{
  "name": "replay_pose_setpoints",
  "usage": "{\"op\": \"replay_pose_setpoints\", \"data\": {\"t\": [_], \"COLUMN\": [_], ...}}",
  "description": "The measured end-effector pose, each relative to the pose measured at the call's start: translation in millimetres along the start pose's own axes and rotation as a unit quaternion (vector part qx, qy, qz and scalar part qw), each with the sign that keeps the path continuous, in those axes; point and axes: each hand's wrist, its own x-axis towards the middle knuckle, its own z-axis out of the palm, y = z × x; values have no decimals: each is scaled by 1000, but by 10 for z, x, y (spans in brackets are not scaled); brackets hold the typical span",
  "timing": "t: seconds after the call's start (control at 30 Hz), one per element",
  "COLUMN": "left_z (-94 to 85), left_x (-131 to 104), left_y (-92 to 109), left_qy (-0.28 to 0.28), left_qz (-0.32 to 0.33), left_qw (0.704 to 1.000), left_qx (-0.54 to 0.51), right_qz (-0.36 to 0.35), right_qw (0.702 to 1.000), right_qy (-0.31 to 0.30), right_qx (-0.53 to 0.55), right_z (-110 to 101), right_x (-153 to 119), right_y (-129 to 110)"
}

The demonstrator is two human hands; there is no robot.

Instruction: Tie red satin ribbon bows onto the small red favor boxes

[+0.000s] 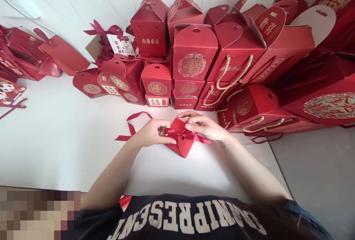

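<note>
On the white table lies a small red gift box (185,149), its flaps folded together at the top. A dark red ribbon (181,135) crosses it in a bow-like knot. My left hand (155,133) pinches the ribbon at the left of the knot, with fingers curled. At the other side my right hand (205,126) has thumb and fingers closed on the ribbon by the box's right edge. One long ribbon tail loops out past my left hand over the table; a shorter end points right.
Stacked red gift boxes (195,51), several with gold rope handles, line the wall behind. Dark red ribbons and a white card (122,44) sit at back left. More red boxes (30,53) stand far left. The white table (69,140) ends at a right edge.
</note>
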Motion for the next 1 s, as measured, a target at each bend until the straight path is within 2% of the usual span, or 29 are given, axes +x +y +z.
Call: {"op": "replay_pose_setpoints", "data": {"t": [0.13, 0.2, 0.23, 0.33, 0.4, 0.57, 0.73, 0.8, 0.93, 1.0], "left_z": [-37, -43, -34, 62, 171, 401, 425, 430, 498, 539], "left_x": [-15, -74, -120, -303, -421, -536, -471, -440, -395, -377], "left_y": [43, 86, 109, 161, 161, 76, 101, 149, 225, 236], "left_qy": [22, 63, 103, 242, 285, 318, 312, 304, 301, 312], "left_qz": [24, 47, 56, 76, 109, 162, 202, 200, 150, 129], "left_qw": [998, 994, 988, 945, 904, 831, 780, 783, 828, 832], "left_qx": [54, 82, 102, 209, 299, 426, 503, 504, 450, 439], "right_qz": [3, 6, 8, 14, 13, 13, 7, 7, 1, 0], "right_qw": [999, 999, 999, 999, 999, 999, 1000, 999, 999, 999], "right_qy": [26, 32, 34, 32, 30, 27, 30, 32, 36, 36], "right_qx": [35, 26, 21, 14, 16, 10, -4, -10, -12, -13], "right_z": [32, 43, 44, 37, 32, 43, 63, 71, 88, 92], "right_x": [-14, -22, -27, -50, -65, -77, -70, -68, -66, -68], "right_y": [51, 45, 37, 11, 0, -21, -34, -33, -28, -28]}}
